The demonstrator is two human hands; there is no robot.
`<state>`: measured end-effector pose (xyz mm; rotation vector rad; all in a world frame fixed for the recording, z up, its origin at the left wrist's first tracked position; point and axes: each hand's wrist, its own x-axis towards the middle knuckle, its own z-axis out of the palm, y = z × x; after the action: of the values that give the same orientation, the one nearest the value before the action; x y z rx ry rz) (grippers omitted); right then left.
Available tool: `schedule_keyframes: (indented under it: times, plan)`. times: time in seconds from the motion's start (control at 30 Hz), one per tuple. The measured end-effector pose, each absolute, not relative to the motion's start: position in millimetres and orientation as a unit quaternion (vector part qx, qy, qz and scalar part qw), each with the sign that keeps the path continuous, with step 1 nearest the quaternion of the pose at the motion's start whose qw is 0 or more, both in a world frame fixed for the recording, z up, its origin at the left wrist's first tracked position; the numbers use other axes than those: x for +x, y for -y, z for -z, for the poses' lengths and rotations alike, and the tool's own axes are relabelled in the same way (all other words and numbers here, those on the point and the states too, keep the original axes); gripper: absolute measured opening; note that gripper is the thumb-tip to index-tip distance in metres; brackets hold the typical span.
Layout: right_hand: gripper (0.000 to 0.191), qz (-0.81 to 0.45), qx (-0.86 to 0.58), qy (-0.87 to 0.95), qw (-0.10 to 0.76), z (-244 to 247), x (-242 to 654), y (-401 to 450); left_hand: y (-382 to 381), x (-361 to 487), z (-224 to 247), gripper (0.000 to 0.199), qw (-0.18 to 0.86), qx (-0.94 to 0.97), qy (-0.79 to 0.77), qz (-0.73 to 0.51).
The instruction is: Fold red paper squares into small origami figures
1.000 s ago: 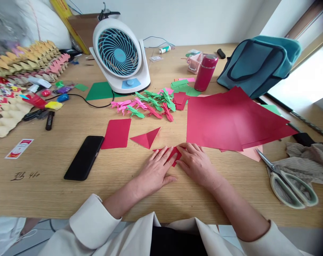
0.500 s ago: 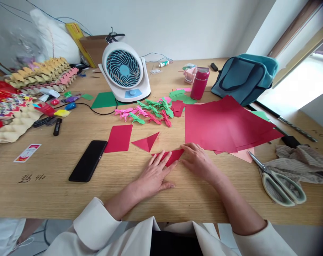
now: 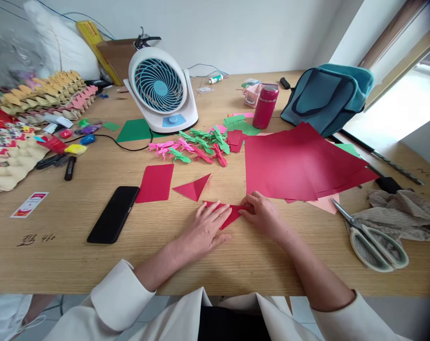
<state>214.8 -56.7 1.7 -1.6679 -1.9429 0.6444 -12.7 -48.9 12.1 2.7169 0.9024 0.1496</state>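
A small folded red paper triangle [image 3: 232,217] lies on the wooden table in front of me. My left hand [image 3: 210,226] rests flat across its left part, fingers stretched out, covering much of it. At the right corner, my right hand [image 3: 263,214] pinches the paper between thumb and fingertips. Just beyond the hands sits another folded red paper triangle [image 3: 197,187] with a crease. To its left is a red paper rectangle [image 3: 155,183], beside a black phone [image 3: 113,214]. Large red paper sheets [image 3: 282,166] are stacked to the right of it all.
Folded pink, green and red paper pieces [image 3: 201,146] lie in a heap in front of a white fan [image 3: 161,90]. A red flask [image 3: 265,106] and a blue bag [image 3: 325,99] stand behind the sheets. Scissors [image 3: 369,237] lie at right by a crumpled cloth [image 3: 399,213].
My right hand has shifted slightly down and now pinches the triangle's right corner. The triangle has turned a little, its lower point nearer me. The view has shifted slightly.
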Motion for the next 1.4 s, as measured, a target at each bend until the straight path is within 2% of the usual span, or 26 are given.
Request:
schedule_keyframes:
  times: [0.17, 0.27, 0.33, 0.73, 1.2, 1.4]
  plan:
    - [0.006, -0.318, -0.598, 0.673, 0.297, -6.5, 212.5, 56.2, 25.7, -2.0, -22.8, 0.046, 0.112, 0.907, -0.378, -0.15]
    - [0.006, -0.341, -0.575, 0.664, 0.336, -9.8, 210.1, 56.5, 14.6, 0.7, -33.1, 0.015, 0.126, 0.904, -0.379, -0.156]
    - [0.006, -0.348, -0.562, 0.661, 0.356, -11.6, 208.6, 57.1, 10.5, 0.6, -37.8, 0.003, 0.144, 0.899, -0.379, -0.163]
    - [0.009, -0.478, -0.482, 0.62, 0.393, -3.4, 203.3, 58.8, 12.0, -0.4, -48.0, 0.011, 0.262, 0.862, -0.395, -0.177]
    - [0.006, -0.44, -0.465, 0.653, 0.404, -16.9, 198.5, 63.0, 14.2, 1.8, -54.8, 0.019, 0.282, 0.881, -0.336, -0.174]
    - [0.011, -0.425, -0.468, 0.651, 0.421, -20.2, 199.0, 63.0, 11.5, 0.4, -52.7, 0.013, 0.284, 0.879, -0.342, -0.174]
